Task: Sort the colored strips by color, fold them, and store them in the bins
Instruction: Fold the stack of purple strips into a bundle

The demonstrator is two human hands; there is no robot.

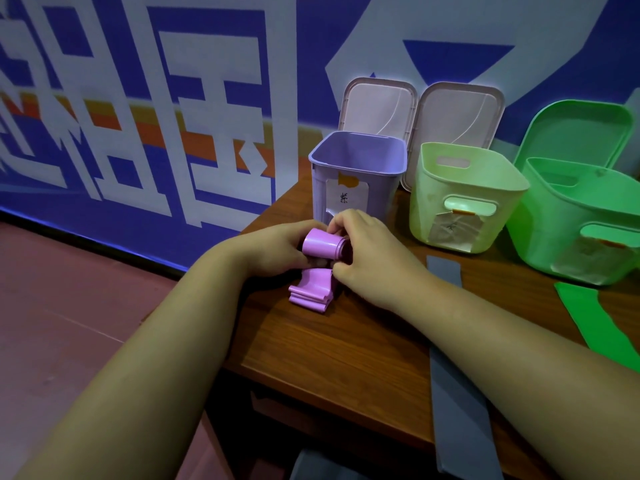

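A purple strip [320,247] is rolled up between both hands, just in front of the purple bin [356,168]. My left hand [273,247] grips the roll's left end and my right hand [367,247] grips its right end. The strip's loose folded tail [311,292] lies in layers on the wooden table [346,348] below the hands. A grey strip [453,375] stretches along the table to the right, and a green strip [595,323] lies at the far right.
A pale green bin [464,195] and a brighter green bin [588,220] stand right of the purple one, all with lids open against the wall. The table's left edge drops to a reddish floor [69,323].
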